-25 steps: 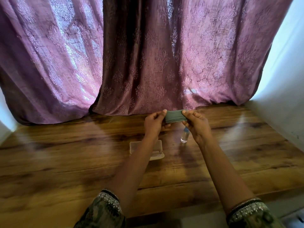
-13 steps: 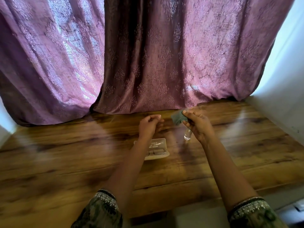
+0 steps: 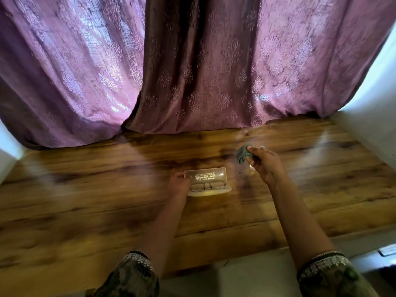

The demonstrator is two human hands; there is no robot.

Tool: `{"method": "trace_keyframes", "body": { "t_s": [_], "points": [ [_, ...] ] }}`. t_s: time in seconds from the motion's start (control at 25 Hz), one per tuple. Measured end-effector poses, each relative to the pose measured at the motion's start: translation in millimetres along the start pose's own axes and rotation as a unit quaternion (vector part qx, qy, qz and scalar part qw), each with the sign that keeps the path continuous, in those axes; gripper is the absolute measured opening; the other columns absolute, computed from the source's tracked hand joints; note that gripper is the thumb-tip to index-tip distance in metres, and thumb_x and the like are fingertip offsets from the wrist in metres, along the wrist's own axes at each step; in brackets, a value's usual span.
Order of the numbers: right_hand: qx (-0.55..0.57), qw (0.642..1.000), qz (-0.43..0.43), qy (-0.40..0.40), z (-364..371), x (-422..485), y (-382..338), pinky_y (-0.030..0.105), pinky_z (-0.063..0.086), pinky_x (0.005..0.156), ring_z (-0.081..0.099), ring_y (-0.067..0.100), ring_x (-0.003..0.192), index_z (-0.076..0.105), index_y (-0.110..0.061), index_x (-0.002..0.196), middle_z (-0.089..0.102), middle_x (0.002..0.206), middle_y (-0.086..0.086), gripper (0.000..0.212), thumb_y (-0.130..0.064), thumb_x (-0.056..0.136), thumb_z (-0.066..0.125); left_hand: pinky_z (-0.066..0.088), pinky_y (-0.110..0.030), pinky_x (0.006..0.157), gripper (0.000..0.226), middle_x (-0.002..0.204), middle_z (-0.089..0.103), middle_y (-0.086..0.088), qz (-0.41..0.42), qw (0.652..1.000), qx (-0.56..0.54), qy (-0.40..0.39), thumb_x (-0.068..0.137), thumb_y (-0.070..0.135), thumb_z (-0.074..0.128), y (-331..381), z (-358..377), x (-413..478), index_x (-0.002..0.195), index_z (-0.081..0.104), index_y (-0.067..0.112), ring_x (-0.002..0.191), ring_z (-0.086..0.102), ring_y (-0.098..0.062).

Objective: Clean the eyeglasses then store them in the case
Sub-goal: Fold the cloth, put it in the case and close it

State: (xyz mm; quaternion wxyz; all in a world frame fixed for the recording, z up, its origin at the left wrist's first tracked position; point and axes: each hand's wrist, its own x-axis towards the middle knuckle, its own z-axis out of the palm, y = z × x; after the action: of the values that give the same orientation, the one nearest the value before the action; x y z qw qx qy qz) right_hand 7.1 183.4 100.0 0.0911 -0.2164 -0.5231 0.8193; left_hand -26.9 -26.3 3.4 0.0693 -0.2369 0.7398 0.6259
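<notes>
Down at the case (image 3: 205,175), left hand (image 3: 179,185), off the cloth (image 3: 241,155) now, seemingly grips it; right hand (image 3: 265,165) pinches cloth; eyeglasses (image 3: 208,186) next.

Arms outstretched, left hand (image 3: 179,183) gripping low, right hand (image 3: 264,162) pinching.

Eyeglasses (image 3: 207,186) in case (image 3: 206,174) on table (image 3: 102,202); cloth (image 3: 241,155) right of case.
</notes>
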Motion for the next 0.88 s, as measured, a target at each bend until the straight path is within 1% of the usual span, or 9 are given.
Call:
{"method": "trace_keyframes", "body": {
  "t_s": [0.08, 0.24, 0.32, 0.36, 0.48, 0.6, 0.72, 0.8, 0.88],
  "points": [
    [-0.004, 1.000, 0.008, 0.008, -0.9, 1.4, 5.4, 0.012, 0.052, 0.049, 0.064, 0.003, 0.052, 0.057, -0.010, 0.070, 0.064, 0.047, -0.009, 0.020, 0.001, 0.086, 0.057, 0.047, -0.035, 0.084, 0.027, 0.115, 0.063, -0.016, -0.007, 1.000, 0.019, 0.002, 0.084, 0.009, 0.061, -7.3, -1.0, 2.3, 0.110, 0.059, 0.004, 0.104, 0.059, -0.031],
    [-0.011, 1.000, 0.014, 0.024, -4.3, 2.4, 12.9, 0.013, 0.053, 0.051, 0.063, 0.003, 0.053, 0.057, -0.010, 0.071, 0.065, 0.050, -0.009, 0.019, 0.000, 0.086, 0.059, 0.051, -0.037, 0.078, 0.028, 0.113, 0.063, -0.017, -0.036, 0.998, 0.048, -0.014, 0.083, 0.005, 0.056, -13.5, -3.8, 6.1, 0.111, 0.056, 0.006, 0.098, 0.061, -0.031],
    [-0.016, 0.999, 0.017, 0.031, -6.9, 1.2, 16.2, 0.014, 0.053, 0.050, 0.063, 0.006, 0.058, 0.058, -0.010, 0.073, 0.066, 0.055, -0.006, 0.016, 0.000, 0.086, 0.059, 0.052, -0.035, 0.066, 0.032, 0.113, 0.062, -0.017, -0.054, 0.996, 0.049, -0.042, 0.083, 0.001, 0.057, -15.9, -6.3, 5.8, 0.114, 0.052, 0.006, 0.086, 0.062, -0.026],
    [-0.022, 0.999, 0.020, 0.034, -8.2, 0.8, 18.1, 0.013, 0.052, 0.050, 0.063, 0.007, 0.060, 0.058, -0.009, 0.074, 0.065, 0.058, -0.004, 0.015, 0.000, 0.086, 0.059, 0.053, -0.033, 0.063, 0.034, 0.114, 0.061, -0.017, -0.060, 0.996, 0.044, -0.054, 0.083, -0.001, 0.057, -16.8, -7.3, 5.8, 0.115, 0.051, 0.007, 0.087, 0.062, -0.025],
    [-0.048, 0.998, 0.022, 0.042, -7.7, -2.0, 26.1, 0.012, 0.052, 0.049, 0.061, 0.011, 0.065, 0.057, -0.010, 0.075, 0.062, 0.068, 0.003, 0.015, 0.000, 0.086, 0.058, 0.056, -0.047, 0.082, 0.042, 0.118, 0.059, -0.018, -0.043, 0.995, 0.047, -0.072, 0.081, -0.009, 0.057, -19.7, -9.6, 7.4, 0.118, 0.050, 0.009, 0.103, 0.061, -0.031],
    [-0.094, 0.993, 0.008, 0.065, 1.8, -6.5, 41.7, 0.013, 0.049, 0.045, 0.059, 0.010, 0.058, 0.054, -0.010, 0.069, 0.056, 0.070, 0.005, 0.022, 0.004, 0.084, 0.058, 0.053, -0.048, 0.088, 0.043, 0.112, 0.063, -0.017, 0.013, 0.995, 0.063, -0.080, 0.078, -0.013, 0.058, -25.4, -12.1, 7.1, 0.116, 0.053, 0.007, 0.102, 0.061, -0.030],
    [-0.152, 0.988, 0.019, 0.023, 19.4, -10.6, 63.5, 0.016, 0.049, 0.043, 0.060, 0.008, 0.047, 0.056, -0.010, 0.065, 0.062, 0.060, 0.003, 0.024, 0.005, 0.084, 0.059, 0.053, -0.036, 0.082, 0.039, 0.103, 0.064, -0.013, 0.057, 0.992, 0.071, -0.083, 0.078, -0.012, 0.058, -32.2, -15.5, 5.5, 0.114, 0.056, 0.005, 0.093, 0.058, -0.019],
    [-0.183, 0.981, 0.051, -0.046, 32.1, -12.7, 77.5, 0.017, 0.049, 0.047, 0.062, 0.011, 0.052, 0.060, -0.010, 0.071, 0.063, 0.069, 0.007, 0.017, 0.002, 0.084, 0.060, 0.050, -0.028, 0.074, 0.037, 0.101, 0.063, -0.011, 0.076, 0.990, 0.081, -0.091, 0.079, -0.011, 0.059, -34.1, -16.9, 5.0, 0.113, 0.057, 0.003, 0.091, 0.056, -0.016],
    [-0.188, 0.975, 0.090, -0.078, 38.7, -11.0, 91.9, 0.015, 0.051, 0.047, 0.064, 0.008, 0.055, 0.060, -0.009, 0.073, 0.062, 0.075, 0.007, 0.015, 0.001, 0.084, 0.061, 0.049, -0.023, 0.070, 0.035, 0.103, 0.064, -0.013, 0.084, 0.989, 0.082, -0.094, 0.080, -0.011, 0.057, -35.1, -18.1, 5.0, 0.112, 0.058, 0.004, 0.090, 0.056, -0.015]
  ]
}}
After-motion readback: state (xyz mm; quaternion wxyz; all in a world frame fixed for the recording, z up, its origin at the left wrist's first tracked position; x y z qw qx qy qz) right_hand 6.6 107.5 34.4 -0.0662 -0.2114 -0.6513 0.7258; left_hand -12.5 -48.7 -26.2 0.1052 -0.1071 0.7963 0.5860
